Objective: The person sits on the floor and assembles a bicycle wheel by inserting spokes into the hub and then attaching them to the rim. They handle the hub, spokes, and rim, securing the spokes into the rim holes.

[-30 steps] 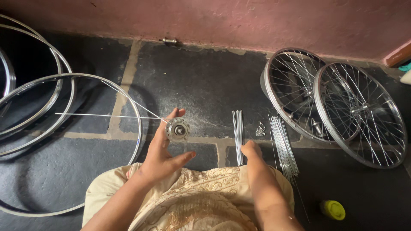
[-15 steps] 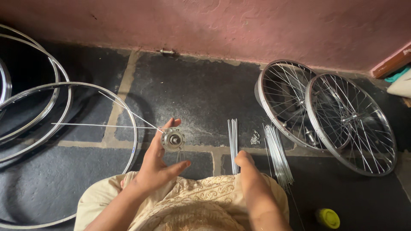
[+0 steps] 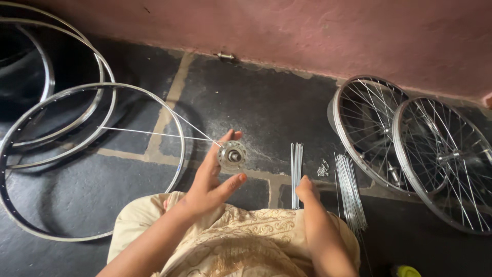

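Observation:
My left hand [image 3: 211, 177] holds a small silver wheel hub [image 3: 232, 154] between thumb and fingers, above the dark stone floor. Two thin spokes [image 3: 154, 134] run from the hub out to the left, over an empty silver rim [image 3: 177, 133]. My right hand [image 3: 306, 190] is lowered onto the near end of a small bundle of loose spokes [image 3: 296, 164] lying on the floor, fingers curled; whether it grips any is hidden. My lap in pale embroidered cloth [image 3: 241, 241] fills the bottom of the view.
Two more bare rims [image 3: 105, 84] are stacked at the left. Two fully spoked wheels [image 3: 410, 149] lean against the pink wall [image 3: 318, 31] at right. A larger spoke bundle [image 3: 349, 190] and small nipples [image 3: 323, 168] lie nearby. A yellow-green cap [image 3: 406, 271] sits at the bottom right.
My right hand has moved forward and down onto the near end of the small spoke bundle. The left hand keeps the hub in the same grip.

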